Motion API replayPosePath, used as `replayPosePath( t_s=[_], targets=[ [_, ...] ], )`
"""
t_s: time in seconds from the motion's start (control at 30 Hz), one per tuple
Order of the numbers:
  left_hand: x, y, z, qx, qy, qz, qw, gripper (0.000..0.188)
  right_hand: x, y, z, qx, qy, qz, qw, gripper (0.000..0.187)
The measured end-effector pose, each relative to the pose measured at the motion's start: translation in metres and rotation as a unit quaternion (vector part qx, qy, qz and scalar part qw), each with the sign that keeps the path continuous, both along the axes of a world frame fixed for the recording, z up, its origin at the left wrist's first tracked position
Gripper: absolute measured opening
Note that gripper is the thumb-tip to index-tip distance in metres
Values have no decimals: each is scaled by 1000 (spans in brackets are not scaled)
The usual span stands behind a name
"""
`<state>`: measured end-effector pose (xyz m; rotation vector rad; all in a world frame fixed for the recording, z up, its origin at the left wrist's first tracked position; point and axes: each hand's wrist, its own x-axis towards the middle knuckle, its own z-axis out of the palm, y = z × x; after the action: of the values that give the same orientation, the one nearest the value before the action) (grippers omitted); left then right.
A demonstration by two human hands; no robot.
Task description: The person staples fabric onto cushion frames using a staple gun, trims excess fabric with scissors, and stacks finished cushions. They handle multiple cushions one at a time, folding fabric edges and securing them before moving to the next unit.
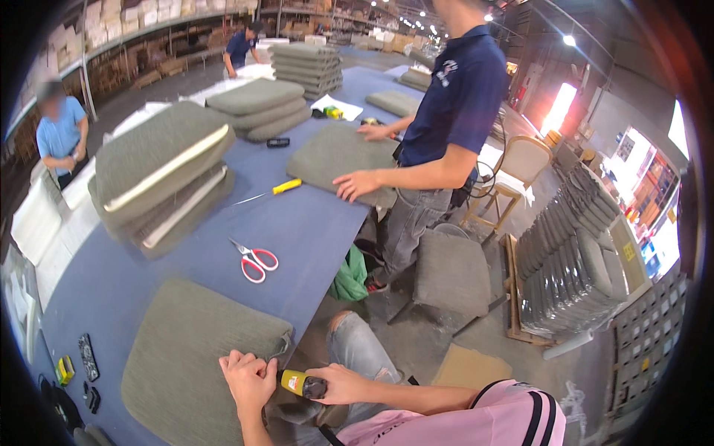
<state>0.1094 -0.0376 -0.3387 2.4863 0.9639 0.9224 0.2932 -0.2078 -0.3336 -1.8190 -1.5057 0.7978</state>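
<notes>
- Right hand (343,384) wraps its fingers round a yellow-and-black tool (294,382).
- Left hand (249,380) bends its fingers at a corner of the grey-green cushion (197,349); pinch unclear.
- Cushion lies on the blue table (316,241); corner work seems underway, calling next for steady holding.

flat grey-green cushion (193,357), yellow-black tool (294,383) perhaps against its edge
</notes>
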Motion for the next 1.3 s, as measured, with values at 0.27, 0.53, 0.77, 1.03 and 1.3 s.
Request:
replayPosePath(
  t_s=[0.27, 0.53, 0.77, 1.03, 1.3],
  targets=[
    [11, -23, 18, 53, 32, -1, 998, 39, 51, -70, 19, -40, -73, -7, 997, 55],
    [-30, -51, 34, 69, 181, -67, 979, 22, 65, -143, -2, 72, 21, -135, 988, 50],
    [14, -52, 49, 40, 137, -47, 989, 37, 78, -137, -3, -94, 101, -194, 971, 48],
    [41, -2, 18, 106, 195, -111, 969, 32, 57, -95, 9, 100, 7, -129, 987, 59],
    [42, 19, 8, 23, 96, -118, 988, 30, 42, -30, 15, 153, 44, -60, 985, 53]
  ],
)
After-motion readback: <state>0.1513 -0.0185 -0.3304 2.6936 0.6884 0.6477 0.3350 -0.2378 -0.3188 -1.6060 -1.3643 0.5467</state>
